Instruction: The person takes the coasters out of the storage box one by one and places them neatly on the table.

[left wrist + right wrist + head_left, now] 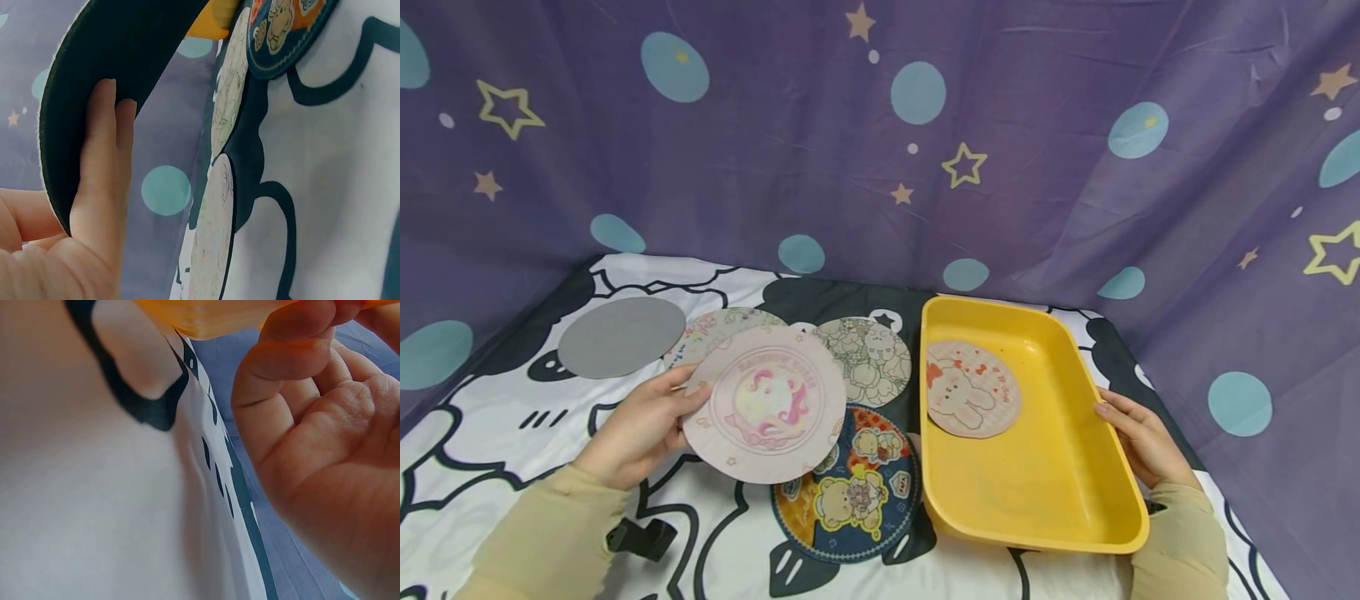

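My left hand (pixel 643 421) holds a round pink mat (pixel 767 404) with a unicorn print by its left edge, thumb on the printed face. In the left wrist view its dark underside (pixel 125 44) shows, with fingers (pixel 100 156) laid along it. The mat is raised above other mats and partly covers them. My right hand (pixel 1150 446) grips the right rim of a yellow tray (pixel 1037 475). Inside the tray, against its left side, lies a round pink rabbit mat (pixel 973 392). The right wrist view shows curled fingers (pixel 287 362) at the tray's edge.
Left of the tray lie a dark blue bear mat (pixel 850 508), a green-patterned mat (pixel 868 362), a floral mat (pixel 730 321) and a plain grey mat (pixel 621 337). A black-and-white patterned cloth (pixel 497 417) covers the table. Behind hangs a purple curtain (pixel 820 167).
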The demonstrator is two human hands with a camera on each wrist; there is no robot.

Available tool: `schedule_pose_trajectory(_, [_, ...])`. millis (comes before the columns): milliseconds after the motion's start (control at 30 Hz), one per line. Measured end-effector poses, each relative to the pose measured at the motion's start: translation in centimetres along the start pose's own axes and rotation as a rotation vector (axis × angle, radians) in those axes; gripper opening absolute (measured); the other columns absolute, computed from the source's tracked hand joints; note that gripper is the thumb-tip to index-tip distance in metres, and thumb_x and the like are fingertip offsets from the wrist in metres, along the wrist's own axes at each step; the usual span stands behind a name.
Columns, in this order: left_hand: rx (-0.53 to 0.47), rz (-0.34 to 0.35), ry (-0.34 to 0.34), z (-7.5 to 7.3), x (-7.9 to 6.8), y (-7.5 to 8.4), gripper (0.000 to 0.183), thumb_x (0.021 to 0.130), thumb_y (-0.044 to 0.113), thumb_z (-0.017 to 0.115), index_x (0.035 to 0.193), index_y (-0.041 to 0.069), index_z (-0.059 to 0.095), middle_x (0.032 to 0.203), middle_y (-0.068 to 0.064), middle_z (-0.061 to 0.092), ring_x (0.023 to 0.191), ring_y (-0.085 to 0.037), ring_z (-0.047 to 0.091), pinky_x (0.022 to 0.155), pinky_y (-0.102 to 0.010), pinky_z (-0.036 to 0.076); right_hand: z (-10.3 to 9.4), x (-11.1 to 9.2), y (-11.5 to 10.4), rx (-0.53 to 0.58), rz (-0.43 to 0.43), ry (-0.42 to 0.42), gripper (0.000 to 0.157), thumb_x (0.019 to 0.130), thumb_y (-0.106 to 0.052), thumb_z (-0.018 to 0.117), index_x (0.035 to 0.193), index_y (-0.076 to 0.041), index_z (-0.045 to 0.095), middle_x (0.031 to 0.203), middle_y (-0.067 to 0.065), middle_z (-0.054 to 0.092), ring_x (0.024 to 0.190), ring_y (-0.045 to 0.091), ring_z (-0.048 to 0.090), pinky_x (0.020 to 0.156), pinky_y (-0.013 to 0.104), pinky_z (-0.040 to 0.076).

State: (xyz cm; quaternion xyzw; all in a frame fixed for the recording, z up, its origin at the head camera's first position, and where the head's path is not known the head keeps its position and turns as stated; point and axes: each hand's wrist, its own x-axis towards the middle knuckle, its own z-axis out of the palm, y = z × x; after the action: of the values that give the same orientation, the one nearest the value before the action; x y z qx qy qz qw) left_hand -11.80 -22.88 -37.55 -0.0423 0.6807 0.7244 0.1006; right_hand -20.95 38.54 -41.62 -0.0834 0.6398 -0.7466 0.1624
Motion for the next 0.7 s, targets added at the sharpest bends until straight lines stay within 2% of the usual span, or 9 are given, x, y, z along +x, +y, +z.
schedule_pose_trajectory(167, [0.039,-0.025,0.018,-0.3,-0.2,-0.1,0.064,0.106,0.018,0.045,0.158,0.002,0.012,0.102,0.012,0.065,0.081,-0.004,0.066,0.063,-0.023,0.055,0.0,0.0,0.0,0.004,-0.002,-0.005,0.035,0.107,-0.009,0.040,0.124,-0.023,0.067,0.115,-0.004,0.073,0.097,0.012,0.072,0.082,0.027,0.059])
schedule_pose_trajectory(700, [0.036,-0.055,0.054,-2.2,-0.9,-1.2,0.067,0.105,0.017,0.048,0.157,-0.002,0.009,0.099,0.015,0.065,0.082,-0.003,0.065,0.066,-0.023,0.055,0.0,0.0,0.0,0.007,0.009,0.004,0.035,0.107,-0.010,0.040,0.123,-0.023,0.068,0.114,-0.004,0.073,0.096,0.012,0.072,0.082,0.027,0.059])
